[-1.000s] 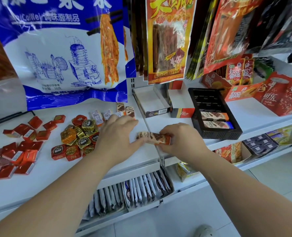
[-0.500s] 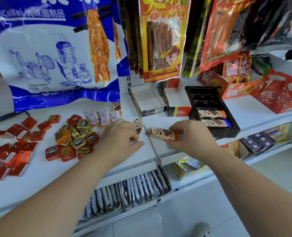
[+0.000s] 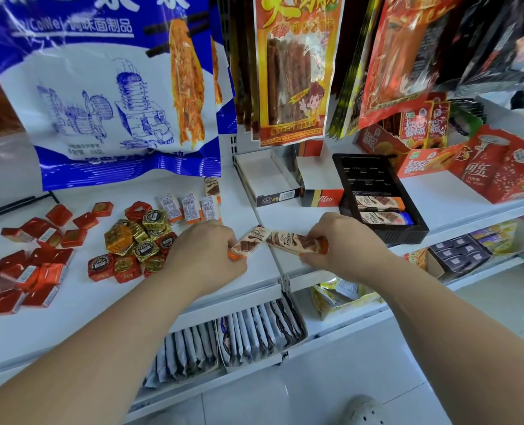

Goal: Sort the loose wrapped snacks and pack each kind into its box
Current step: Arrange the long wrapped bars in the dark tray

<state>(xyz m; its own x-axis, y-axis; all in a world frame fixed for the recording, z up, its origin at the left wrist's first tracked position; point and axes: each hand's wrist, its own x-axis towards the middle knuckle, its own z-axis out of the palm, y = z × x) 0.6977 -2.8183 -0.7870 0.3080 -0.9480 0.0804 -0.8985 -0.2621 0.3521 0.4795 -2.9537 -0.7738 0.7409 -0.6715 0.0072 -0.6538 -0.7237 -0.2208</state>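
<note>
My left hand [image 3: 205,253] grips a wrapped chocolate wafer bar [image 3: 250,240] by its orange end, just above the white shelf [image 3: 101,317]. My right hand [image 3: 343,243] holds a second wafer bar [image 3: 294,242] that points left toward the first. A black tray [image 3: 377,179] to the right holds two such bars [image 3: 377,204] at its near end. Several more wafer bars [image 3: 190,205] lie face down behind my left hand. A heap of gold and red foil chocolates [image 3: 138,240] and flat red squares [image 3: 34,259] lie to the left.
An empty white box [image 3: 263,176] and a white Tileo box [image 3: 319,179] stand behind my hands, left of the tray. Large snack bags [image 3: 116,87] hang overhead. Red cartons [image 3: 438,148] fill the right of the shelf. Lower shelves hold packets [image 3: 254,335].
My left hand has picked up a wafer bar from the shelf. My right hand has stayed in place with its bar, now near the other bar's end.
</note>
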